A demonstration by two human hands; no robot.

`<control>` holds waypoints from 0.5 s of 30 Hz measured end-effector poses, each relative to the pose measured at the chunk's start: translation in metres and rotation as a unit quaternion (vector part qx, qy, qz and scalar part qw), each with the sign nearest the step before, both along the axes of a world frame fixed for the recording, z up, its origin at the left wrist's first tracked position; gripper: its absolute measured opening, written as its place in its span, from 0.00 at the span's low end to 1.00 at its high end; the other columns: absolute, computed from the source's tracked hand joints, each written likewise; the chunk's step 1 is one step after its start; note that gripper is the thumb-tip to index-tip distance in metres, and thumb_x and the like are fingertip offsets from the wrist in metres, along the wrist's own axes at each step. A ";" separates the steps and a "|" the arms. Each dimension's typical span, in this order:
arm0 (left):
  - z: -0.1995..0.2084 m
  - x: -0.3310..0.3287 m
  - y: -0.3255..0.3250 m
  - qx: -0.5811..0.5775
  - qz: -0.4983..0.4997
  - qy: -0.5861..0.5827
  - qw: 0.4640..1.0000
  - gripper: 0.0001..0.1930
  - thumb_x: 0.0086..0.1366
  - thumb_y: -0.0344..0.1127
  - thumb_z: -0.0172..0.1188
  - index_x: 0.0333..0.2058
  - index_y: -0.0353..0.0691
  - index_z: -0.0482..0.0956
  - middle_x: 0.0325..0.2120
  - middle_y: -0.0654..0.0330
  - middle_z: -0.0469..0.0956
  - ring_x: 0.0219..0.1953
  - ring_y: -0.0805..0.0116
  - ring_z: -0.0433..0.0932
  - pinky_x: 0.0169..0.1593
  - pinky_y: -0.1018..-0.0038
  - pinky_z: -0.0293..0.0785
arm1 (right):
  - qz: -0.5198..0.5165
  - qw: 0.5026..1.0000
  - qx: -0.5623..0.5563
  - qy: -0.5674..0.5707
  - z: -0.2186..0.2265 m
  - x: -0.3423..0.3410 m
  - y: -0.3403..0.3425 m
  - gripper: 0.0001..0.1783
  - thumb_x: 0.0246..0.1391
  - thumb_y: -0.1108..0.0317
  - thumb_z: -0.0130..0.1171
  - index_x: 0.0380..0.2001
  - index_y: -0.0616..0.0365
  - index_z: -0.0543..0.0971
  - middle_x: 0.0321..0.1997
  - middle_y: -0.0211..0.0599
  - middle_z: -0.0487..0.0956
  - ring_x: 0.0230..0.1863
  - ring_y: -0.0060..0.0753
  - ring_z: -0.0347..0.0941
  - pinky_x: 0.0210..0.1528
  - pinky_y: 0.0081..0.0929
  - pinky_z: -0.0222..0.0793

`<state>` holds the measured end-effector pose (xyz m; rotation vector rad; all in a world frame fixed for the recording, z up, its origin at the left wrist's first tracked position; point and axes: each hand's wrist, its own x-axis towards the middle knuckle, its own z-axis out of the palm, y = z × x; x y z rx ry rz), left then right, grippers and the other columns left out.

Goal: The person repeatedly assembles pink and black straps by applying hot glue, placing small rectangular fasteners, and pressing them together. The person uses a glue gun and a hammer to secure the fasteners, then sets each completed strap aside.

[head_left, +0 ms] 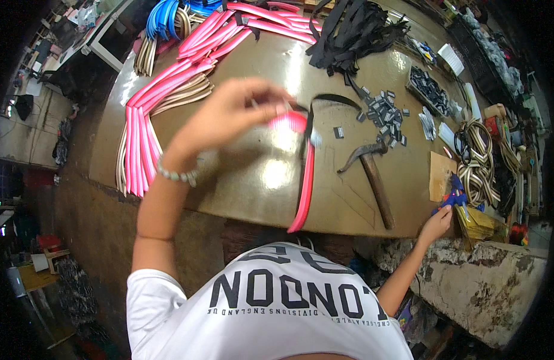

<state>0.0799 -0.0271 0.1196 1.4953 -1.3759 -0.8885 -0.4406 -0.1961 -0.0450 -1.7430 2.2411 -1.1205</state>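
Observation:
My left hand (232, 114) is raised over the middle of the table, slightly blurred, its fingers closed on the looped upper end of a pink strap (304, 195). The strap's tail runs down to the table's near edge. A narrow black webbing strip (335, 98) joins the strap beside my fingers and arches right toward a heap of small metal buckles (386, 117). At the right edge my right hand (437, 226) closes on a blue-handled tool (455, 193), whose kind I cannot make out. Between my hands lies a hammer (376, 183) with a wooden handle.
Pink straps (139, 147) lie stacked at the left, with blue straps (161, 23) behind. Black webbing (349, 36) is piled at the back. A tray of dark small parts (428, 90), coiled beige-and-black straps (478, 162) and brown cardboard (442, 174) line the right side.

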 end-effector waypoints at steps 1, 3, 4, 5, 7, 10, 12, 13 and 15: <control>0.012 0.016 -0.012 -0.058 0.008 -0.051 0.997 0.13 0.67 0.37 0.62 0.45 0.35 0.82 0.34 0.62 0.82 0.35 0.78 0.76 0.41 0.79 0.74 | -0.004 1.000 -0.003 0.011 0.002 0.002 0.002 0.31 0.70 0.46 0.40 0.49 0.68 0.76 0.41 0.52 0.80 0.43 0.52 0.73 0.49 0.42 0.66; 0.038 0.053 -0.039 -0.140 0.020 -0.106 0.984 0.15 0.67 0.37 0.62 0.48 0.35 0.81 0.39 0.62 0.82 0.38 0.78 0.77 0.44 0.80 0.73 | -0.010 1.000 -0.014 0.020 0.004 0.006 0.005 0.32 0.70 0.45 0.40 0.49 0.68 0.77 0.41 0.53 0.79 0.44 0.54 0.72 0.49 0.44 0.65; 0.050 0.073 -0.053 -0.176 0.022 -0.114 0.977 0.16 0.68 0.36 0.62 0.50 0.34 0.79 0.42 0.63 0.81 0.41 0.78 0.76 0.46 0.80 0.73 | -0.007 1.000 -0.016 0.013 0.004 0.007 0.005 0.32 0.70 0.45 0.40 0.50 0.68 0.77 0.41 0.53 0.79 0.44 0.54 0.72 0.49 0.44 0.65; 0.061 0.095 -0.068 -0.208 0.065 -0.125 0.968 0.16 0.68 0.37 0.61 0.50 0.35 0.80 0.43 0.63 0.81 0.42 0.77 0.76 0.47 0.79 0.72 | -0.008 1.000 -0.019 0.003 0.005 0.008 0.006 0.32 0.70 0.45 0.41 0.50 0.68 0.76 0.41 0.53 0.79 0.45 0.54 0.72 0.49 0.44 0.65; 0.069 0.140 -0.093 -0.250 0.122 -0.145 0.949 0.15 0.70 0.35 0.58 0.51 0.35 0.79 0.44 0.61 0.82 0.43 0.76 0.77 0.48 0.78 0.74 | -0.012 0.999 -0.033 -0.014 0.005 0.009 0.007 0.33 0.70 0.45 0.41 0.50 0.69 0.76 0.41 0.54 0.79 0.45 0.55 0.72 0.50 0.44 0.65; 0.053 0.218 -0.130 -0.272 0.161 -0.131 0.940 0.15 0.71 0.32 0.55 0.53 0.32 0.77 0.43 0.62 0.81 0.41 0.78 0.77 0.45 0.80 0.73 | -0.022 0.999 -0.030 -0.030 0.006 0.010 0.009 0.33 0.70 0.45 0.40 0.50 0.69 0.76 0.42 0.55 0.79 0.44 0.55 0.72 0.49 0.42 0.66; 0.022 0.265 -0.152 -0.189 0.266 -0.265 0.907 0.16 0.70 0.39 0.58 0.51 0.38 0.80 0.45 0.62 0.82 0.44 0.75 0.77 0.51 0.76 0.72 | -0.003 0.999 -0.028 -0.027 0.007 0.010 0.010 0.33 0.70 0.45 0.40 0.50 0.70 0.75 0.43 0.55 0.78 0.44 0.55 0.72 0.49 0.42 0.65; -0.002 0.282 -0.158 -0.190 0.240 -0.282 0.909 0.16 0.71 0.40 0.56 0.51 0.39 0.81 0.44 0.62 0.83 0.44 0.75 0.77 0.51 0.76 0.72 | 0.000 0.999 -0.022 -0.025 0.008 0.010 0.010 0.33 0.71 0.45 0.39 0.50 0.70 0.75 0.43 0.54 0.78 0.44 0.54 0.71 0.49 0.42 0.65; -0.050 0.299 -0.171 -0.108 0.259 -0.405 0.870 0.33 0.59 0.58 0.63 0.57 0.41 0.75 0.44 0.44 0.81 0.47 0.57 0.80 0.53 0.66 0.73 | -0.006 1.000 -0.007 -0.029 0.009 0.010 0.011 0.33 0.71 0.46 0.39 0.50 0.70 0.74 0.42 0.54 0.78 0.43 0.54 0.71 0.49 0.42 0.64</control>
